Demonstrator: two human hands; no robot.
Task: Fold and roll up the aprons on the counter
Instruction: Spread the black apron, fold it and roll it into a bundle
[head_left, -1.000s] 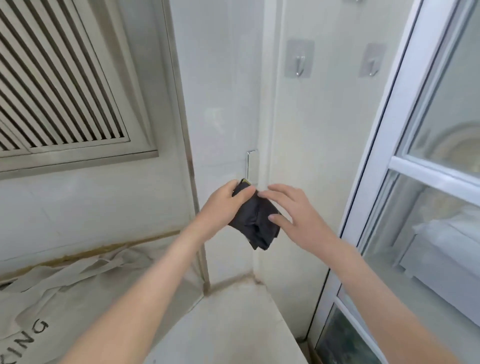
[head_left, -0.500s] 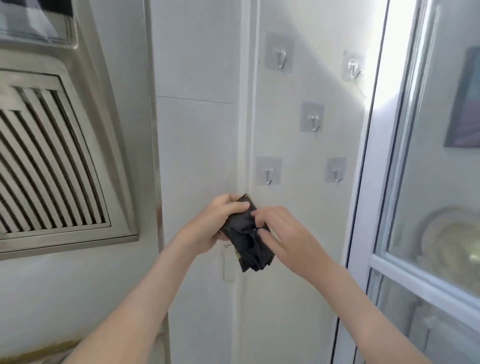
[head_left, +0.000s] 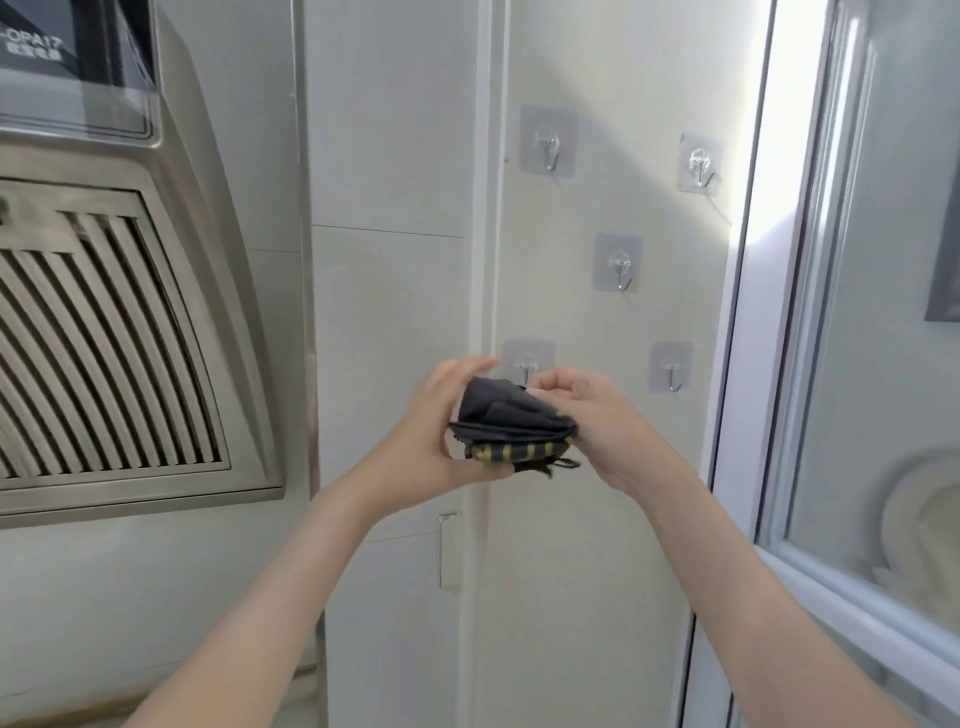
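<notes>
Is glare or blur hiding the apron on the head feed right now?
Head view: the dark apron is sharp between the left hand and right hand, striped edge clear. Head view: sunlight washes out the wall beside the window frame. Head view: the glass looks hazy.

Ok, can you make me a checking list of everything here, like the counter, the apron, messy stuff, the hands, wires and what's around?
Surface: counter not in view.
Job's things: one dark folded apron with yellow-striped edging, held in the air in front of the wall.
Clutter: nothing seen.
Hands: left hand grips the apron from its left side and beneath; right hand holds its right end.
Cables: nothing seen.
Surroundings: five stick-on hooks on the wall, metal range hood to the left, glass door to the right.
</notes>
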